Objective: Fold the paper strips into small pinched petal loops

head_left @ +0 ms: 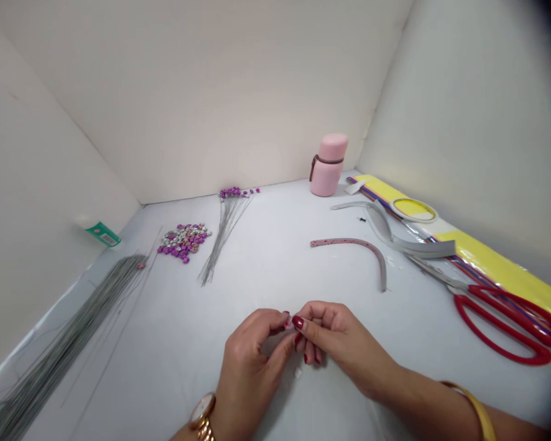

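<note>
A white worktop [165, 349] carries a long bundle of thin wire stems [68, 331] at left and red-handled scissors [458, 304] at right. A pink capped flask [328, 165] stands closed against the rear wall, its contents hidden. A loose pile of purple and silver beads [182, 242] lies left of centre. Both hands are closed in a pinch at front centre: the left hand [252, 361] and right hand [340, 343] grip between their fingertips a small pinkish piece [288, 323], too small to identify.
</note>
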Demonstrator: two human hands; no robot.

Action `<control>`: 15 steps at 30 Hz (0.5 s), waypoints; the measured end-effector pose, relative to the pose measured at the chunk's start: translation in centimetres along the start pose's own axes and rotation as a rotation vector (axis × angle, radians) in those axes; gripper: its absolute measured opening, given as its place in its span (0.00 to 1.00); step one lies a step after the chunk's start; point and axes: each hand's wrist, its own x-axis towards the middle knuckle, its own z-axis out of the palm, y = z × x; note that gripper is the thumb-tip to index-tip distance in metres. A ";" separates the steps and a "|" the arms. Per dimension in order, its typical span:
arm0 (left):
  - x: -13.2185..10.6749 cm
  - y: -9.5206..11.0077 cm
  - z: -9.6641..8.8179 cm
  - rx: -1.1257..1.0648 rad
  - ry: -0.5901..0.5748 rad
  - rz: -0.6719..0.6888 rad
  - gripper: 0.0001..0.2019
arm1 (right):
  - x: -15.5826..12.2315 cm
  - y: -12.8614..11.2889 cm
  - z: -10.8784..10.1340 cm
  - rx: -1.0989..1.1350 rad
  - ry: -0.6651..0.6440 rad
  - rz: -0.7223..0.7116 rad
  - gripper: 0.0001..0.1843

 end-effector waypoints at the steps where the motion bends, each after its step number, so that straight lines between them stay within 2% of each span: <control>1: 0.0 0.0 0.0 -0.004 -0.001 -0.015 0.05 | 0.0 0.0 0.0 0.001 -0.006 0.003 0.16; 4: 0.0 0.1 -0.1 -0.056 -0.032 -0.033 0.06 | 0.0 -0.2 0.0 0.005 -0.034 -0.006 0.18; 8: 0.2 0.3 -0.4 -0.123 -0.085 0.008 0.08 | 0.1 -0.1 -0.3 0.023 -0.044 -0.008 0.21; 15: 0.1 -0.2 -0.1 -0.245 -0.089 -0.098 0.11 | 0.1 -0.1 -0.1 0.094 -0.053 -0.012 0.15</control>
